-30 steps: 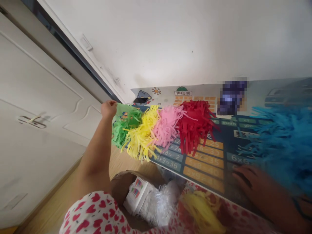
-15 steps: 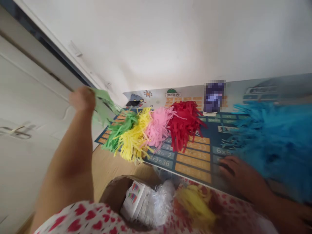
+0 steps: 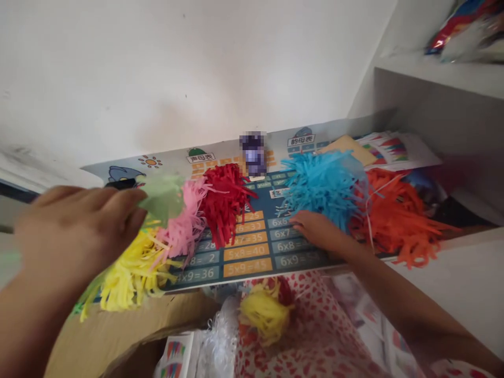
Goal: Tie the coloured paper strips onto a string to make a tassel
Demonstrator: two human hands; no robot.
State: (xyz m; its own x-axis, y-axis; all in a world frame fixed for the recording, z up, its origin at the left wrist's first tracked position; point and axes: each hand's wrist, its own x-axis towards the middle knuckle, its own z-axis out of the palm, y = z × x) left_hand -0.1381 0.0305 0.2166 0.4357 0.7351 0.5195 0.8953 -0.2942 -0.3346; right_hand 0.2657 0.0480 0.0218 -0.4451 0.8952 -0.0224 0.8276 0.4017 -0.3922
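My left hand (image 3: pixel 82 226) is closed around a pale green strip (image 3: pixel 163 197), blurred, above the left end of the desk mat. My right hand (image 3: pixel 315 228) rests on the mat (image 3: pixel 246 252) by the front of a blue shredded-paper bunch (image 3: pixel 323 181); its fingers are bent and blurred, and whether they hold anything is hidden. Between the hands lie a yellow bunch (image 3: pixel 134 273), a pink bunch (image 3: pixel 185 223) and a red bunch (image 3: pixel 226 199). An orange bunch (image 3: pixel 405 215) is right of the blue one.
An open cardboard box (image 3: pixel 98 331) stands below the desk edge, beside white shreds (image 3: pixel 220 336). A yellow tuft (image 3: pixel 265 312) lies on heart-patterned cloth (image 3: pixel 311 320). Papers (image 3: pixel 401 149) lie at the back right, under a shelf (image 3: pixel 452 73).
The view has turned right, bringing the orange bunch and shelf into sight. My left hand has come in over the mat with the green strip. My right hand stays near the blue bunch.
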